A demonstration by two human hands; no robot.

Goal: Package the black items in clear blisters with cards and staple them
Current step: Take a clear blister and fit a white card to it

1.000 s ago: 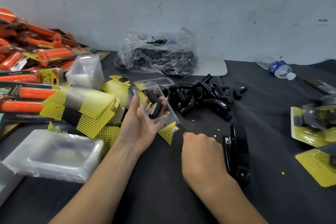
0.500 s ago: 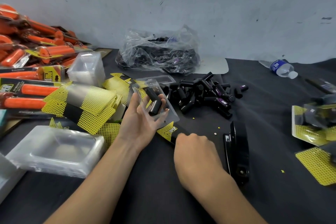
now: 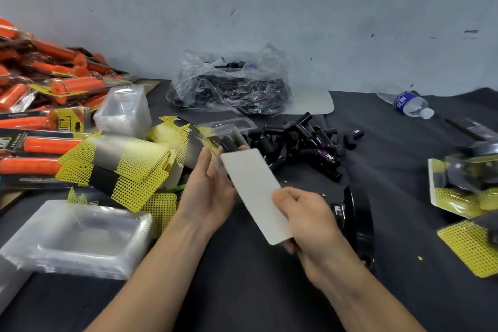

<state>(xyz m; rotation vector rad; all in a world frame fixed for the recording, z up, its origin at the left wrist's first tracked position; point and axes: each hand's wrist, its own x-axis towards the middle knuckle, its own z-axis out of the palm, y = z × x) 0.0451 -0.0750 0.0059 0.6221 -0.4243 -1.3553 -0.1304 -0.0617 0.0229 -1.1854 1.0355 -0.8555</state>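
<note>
My left hand (image 3: 207, 191) holds a clear blister (image 3: 229, 140) with black items in it, mostly hidden behind a card. My right hand (image 3: 304, 213) grips that card (image 3: 254, 191) by its lower end, white back towards me, laid against the blister. Loose black items (image 3: 301, 143) lie in a pile just beyond my hands. A black stapler (image 3: 355, 221) lies on the dark table to the right of my right hand.
Yellow-and-black cards (image 3: 118, 167) and stacks of empty clear blisters (image 3: 78, 237) sit at the left, orange packaged goods (image 3: 40, 94) behind them. A plastic bag of black items (image 3: 231, 83) stands by the wall. Finished packs (image 3: 463, 183) and a water bottle (image 3: 409, 102) are at the right.
My right hand picked a card up from the table and brought it, white side up, against the blister in my left hand. The left hand stayed nearly in place.
</note>
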